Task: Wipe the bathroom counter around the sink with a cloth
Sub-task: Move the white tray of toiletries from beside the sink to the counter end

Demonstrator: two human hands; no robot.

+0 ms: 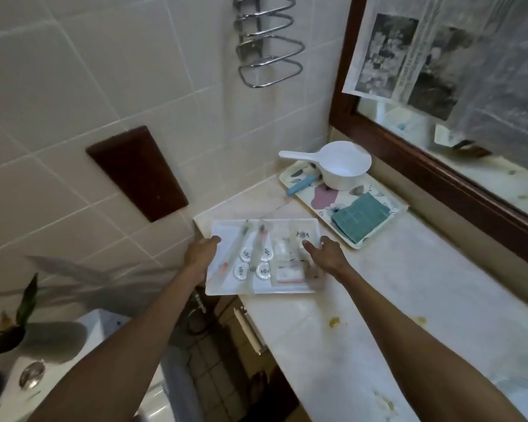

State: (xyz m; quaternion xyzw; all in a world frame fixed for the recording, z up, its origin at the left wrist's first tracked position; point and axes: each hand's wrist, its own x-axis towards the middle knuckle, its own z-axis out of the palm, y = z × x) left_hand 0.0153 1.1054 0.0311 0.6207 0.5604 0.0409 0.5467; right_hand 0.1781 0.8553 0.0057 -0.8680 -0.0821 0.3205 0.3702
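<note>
A white rectangular tray of small toiletries lies at the left end of the pale marble counter. My left hand grips the tray's left edge. My right hand holds its right edge, thumb on top. Part of the tray overhangs the counter's front edge. A folded teal cloth rests on a flowered tray further back, apart from both hands. The sink is not in view.
A white plastic scoop and a blue-handled tool sit on the flowered tray. A wood-framed mirror covered with newspaper lines the right wall. Yellowish stains mark the counter. A toilet tank and plant stand lower left.
</note>
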